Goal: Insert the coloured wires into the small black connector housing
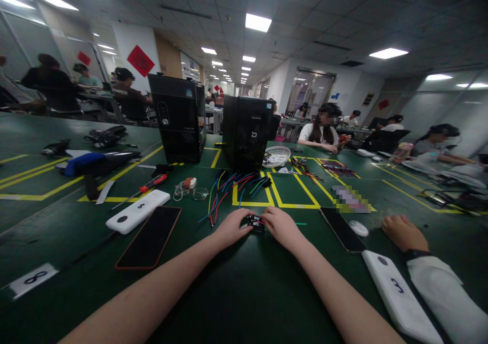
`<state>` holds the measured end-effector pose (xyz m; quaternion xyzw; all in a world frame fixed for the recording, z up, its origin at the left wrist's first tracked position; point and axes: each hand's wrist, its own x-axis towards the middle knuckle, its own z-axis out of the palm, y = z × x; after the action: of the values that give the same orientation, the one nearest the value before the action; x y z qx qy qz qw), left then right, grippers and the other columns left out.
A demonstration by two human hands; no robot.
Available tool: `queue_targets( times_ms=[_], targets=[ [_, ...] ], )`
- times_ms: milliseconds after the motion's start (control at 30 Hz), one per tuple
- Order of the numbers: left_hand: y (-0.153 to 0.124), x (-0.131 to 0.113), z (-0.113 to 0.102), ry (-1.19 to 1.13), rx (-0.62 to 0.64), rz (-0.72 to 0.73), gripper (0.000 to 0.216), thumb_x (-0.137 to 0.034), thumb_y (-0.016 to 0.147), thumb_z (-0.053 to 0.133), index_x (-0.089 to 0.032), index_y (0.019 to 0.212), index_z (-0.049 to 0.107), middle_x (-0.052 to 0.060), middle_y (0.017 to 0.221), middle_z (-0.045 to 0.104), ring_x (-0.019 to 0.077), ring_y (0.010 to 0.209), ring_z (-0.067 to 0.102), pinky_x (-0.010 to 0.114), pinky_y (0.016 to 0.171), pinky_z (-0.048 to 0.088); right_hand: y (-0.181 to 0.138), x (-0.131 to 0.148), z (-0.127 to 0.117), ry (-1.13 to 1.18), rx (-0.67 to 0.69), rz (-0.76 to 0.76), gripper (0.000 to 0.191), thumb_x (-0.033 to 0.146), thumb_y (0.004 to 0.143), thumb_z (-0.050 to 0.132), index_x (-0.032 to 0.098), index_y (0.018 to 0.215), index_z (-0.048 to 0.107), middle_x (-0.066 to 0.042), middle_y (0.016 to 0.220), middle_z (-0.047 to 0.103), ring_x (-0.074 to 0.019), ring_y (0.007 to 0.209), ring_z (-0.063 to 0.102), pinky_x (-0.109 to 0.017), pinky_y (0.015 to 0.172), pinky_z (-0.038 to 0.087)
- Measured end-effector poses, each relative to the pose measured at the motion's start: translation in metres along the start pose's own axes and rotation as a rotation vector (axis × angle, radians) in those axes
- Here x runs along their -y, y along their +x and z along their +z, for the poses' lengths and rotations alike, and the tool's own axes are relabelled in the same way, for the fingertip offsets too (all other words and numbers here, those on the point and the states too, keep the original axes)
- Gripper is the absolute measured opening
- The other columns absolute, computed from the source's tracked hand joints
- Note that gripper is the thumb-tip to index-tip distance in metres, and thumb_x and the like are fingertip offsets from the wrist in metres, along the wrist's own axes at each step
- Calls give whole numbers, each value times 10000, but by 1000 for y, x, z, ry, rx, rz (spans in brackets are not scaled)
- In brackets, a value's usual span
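Between my hands, low over the green table, is a small black part (255, 224) with pale patches and a thin reddish line across it; its exact kind is too small to make out. My left hand (231, 228) pinches its left side with thumb and forefinger. On the opposite side, my right hand (281, 227) closes its fingertips on the part's upper right edge. A short green wire (301, 224) sticks out beyond the right hand. Just ahead, loose blue, red, yellow and green wires (215, 201) lie spread in front of two black computer towers (244, 135).
To the left lie a phone (149, 238), a white power bank (138, 212), a red-handled screwdriver (153, 182) and eyeglasses (200, 193). At right are another phone (342, 229), a white mouse (358, 228), a second power bank (400, 293) and a co-worker's hand (406, 233). A white basket (277, 157) stands behind.
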<state>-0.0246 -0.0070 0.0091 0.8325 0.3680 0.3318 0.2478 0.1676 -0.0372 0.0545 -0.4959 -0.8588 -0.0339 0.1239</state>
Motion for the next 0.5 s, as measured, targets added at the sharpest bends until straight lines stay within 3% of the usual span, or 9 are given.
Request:
queue_targets(
  times_ms=[300,500],
  targets=[
    [0,-3,-1,12,-7,-5,310,-234,760,624,-204,1065,579,50,1072,615,220,1006,559,358,923,427,1,1,-1,29,5,44,227,179,878,459,187,950,673,-53,888,577,-145,849,544,-247,761,411],
    [1,-3,-1,9,-33,-18,215,-284,858,509,-196,1033,599,48,1049,626,206,1002,562,341,909,431,1,-1,1,98,6,11,237,173,881,445,171,965,667,-52,892,577,-139,850,542,-241,765,416]
  ],
)
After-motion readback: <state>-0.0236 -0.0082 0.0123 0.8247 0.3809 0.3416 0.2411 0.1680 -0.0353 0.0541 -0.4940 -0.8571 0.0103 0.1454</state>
